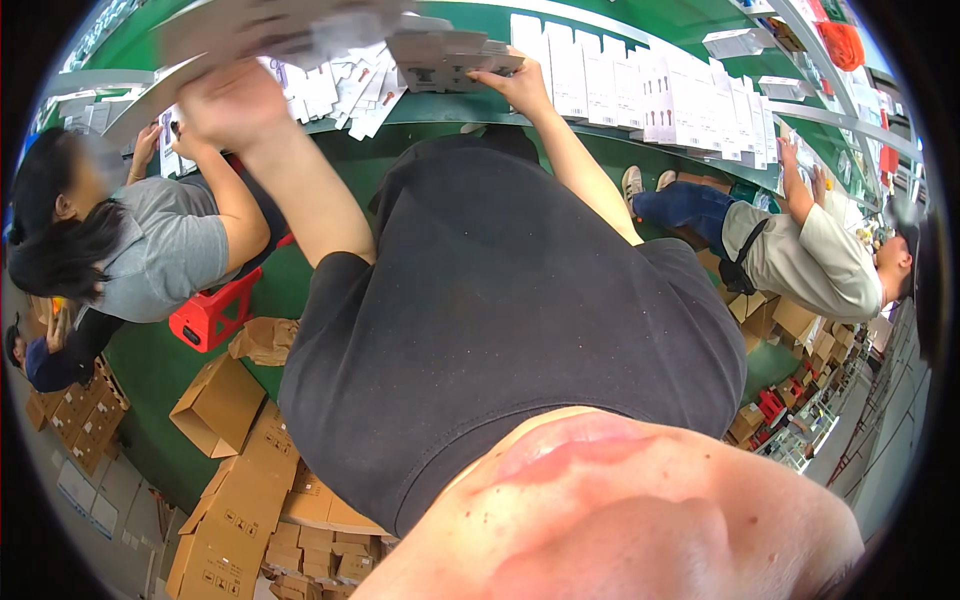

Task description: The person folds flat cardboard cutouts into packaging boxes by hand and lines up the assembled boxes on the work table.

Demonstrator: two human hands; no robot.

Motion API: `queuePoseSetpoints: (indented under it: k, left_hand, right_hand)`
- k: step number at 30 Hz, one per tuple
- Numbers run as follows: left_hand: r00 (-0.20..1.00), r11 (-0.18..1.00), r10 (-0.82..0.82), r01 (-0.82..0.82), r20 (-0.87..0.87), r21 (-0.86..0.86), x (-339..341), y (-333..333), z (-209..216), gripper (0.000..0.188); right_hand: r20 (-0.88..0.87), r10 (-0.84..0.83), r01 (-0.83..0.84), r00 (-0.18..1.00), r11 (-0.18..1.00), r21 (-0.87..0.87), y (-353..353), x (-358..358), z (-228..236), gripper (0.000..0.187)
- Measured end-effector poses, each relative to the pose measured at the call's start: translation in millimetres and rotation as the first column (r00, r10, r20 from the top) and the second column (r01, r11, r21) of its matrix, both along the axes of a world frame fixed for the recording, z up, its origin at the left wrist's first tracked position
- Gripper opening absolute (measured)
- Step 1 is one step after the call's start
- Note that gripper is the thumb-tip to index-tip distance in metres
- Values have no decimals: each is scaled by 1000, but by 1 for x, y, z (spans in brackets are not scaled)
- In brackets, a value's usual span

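My left hand, smeared by motion, is closed at the edge of a large grey-brown cardboard box with open flaps at the upper left. Its fingertips are hidden. My right hand pinches the end of a flattened grey printed carton, its thumb on the near face. Under and between the two cartons, loose white printed cards lie in a pile on the green bench. Just right of my right hand stands a row of upright white boxes.
A person in grey works close on my left; another in a beige shirt stands at the bench on my right. A red stool and open brown cartons are on the floor behind me. Metal shelf rails rise at the right.
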State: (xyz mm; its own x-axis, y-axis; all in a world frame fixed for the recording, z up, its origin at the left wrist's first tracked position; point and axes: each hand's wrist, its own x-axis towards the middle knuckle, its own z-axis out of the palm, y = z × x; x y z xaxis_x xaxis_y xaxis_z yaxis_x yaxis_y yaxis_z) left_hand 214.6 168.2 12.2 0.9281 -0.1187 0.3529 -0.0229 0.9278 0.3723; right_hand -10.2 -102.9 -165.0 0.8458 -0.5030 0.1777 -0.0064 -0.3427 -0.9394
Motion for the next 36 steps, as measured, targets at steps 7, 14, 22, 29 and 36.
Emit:
queuePoseSetpoints:
  k: [7,14,22,29,36]
  left_hand:
    - [927,942,309,-330,211,68,80,61,-36,35]
    - [970,811,-239,223,-41,541,28,-27,-114,25]
    - [869,721,-474,474,-140,506,-55,-92,-159,36]
    - [965,457,-111,-164,239,874,-57,-73,-144,40]
    - [506,-311,-399,-859,764,406,-21,-27,-139,34]
  right_hand:
    - [-62,43,-54,997,982,-179,-8,-11,4,25]
    - [168,-147,202,975,903,-378,2,3,4,40]
    - [-19,-112,108,994,981,-159,-3,8,24,43]
    - [-90,24,-32,996,995,-98,-16,0,17,33]
    - [-161,32,-49,986,994,-99,-14,3,27,31]
